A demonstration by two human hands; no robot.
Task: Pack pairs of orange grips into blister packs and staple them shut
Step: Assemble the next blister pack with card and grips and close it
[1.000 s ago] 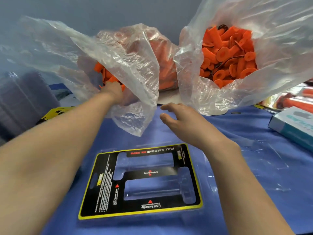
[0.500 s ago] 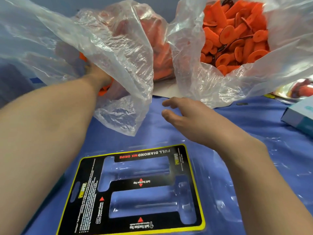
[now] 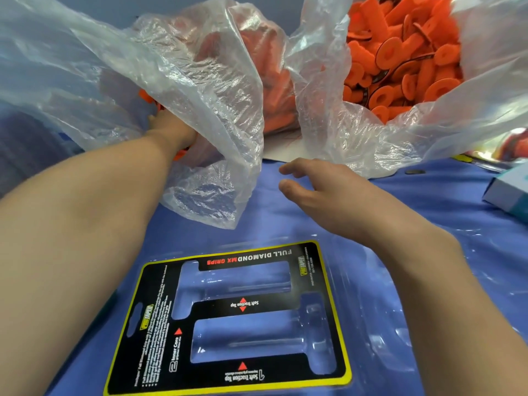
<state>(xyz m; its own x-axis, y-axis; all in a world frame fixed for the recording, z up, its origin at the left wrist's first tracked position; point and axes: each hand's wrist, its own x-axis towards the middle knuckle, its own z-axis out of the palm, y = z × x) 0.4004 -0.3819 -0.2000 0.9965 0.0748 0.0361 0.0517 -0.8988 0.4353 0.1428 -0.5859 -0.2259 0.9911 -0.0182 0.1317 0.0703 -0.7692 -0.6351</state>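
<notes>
We are only starting: left hand (image 3: 171, 128) reaching into a bag (image 3: 200, 81) of orange grips (image 3: 145, 96), its grip hidden so we cannot tell, right hand (image 3: 328, 201) hovering with released grip, blister pack (image 3: 243, 307) lying empty and unstapled.

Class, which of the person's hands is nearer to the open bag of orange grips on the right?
Right. The right hand hovers just in front of the right bag; the left hand is inside the left bag, farther away.

Two bare forearms, left forearm (image 3: 85, 224) broad at the near left, right forearm (image 3: 445, 295) at the near right, both narrowing toward the wrists, left hand (image 3: 170, 127) bare and partly hidden, right hand (image 3: 328, 195) bare
</notes>
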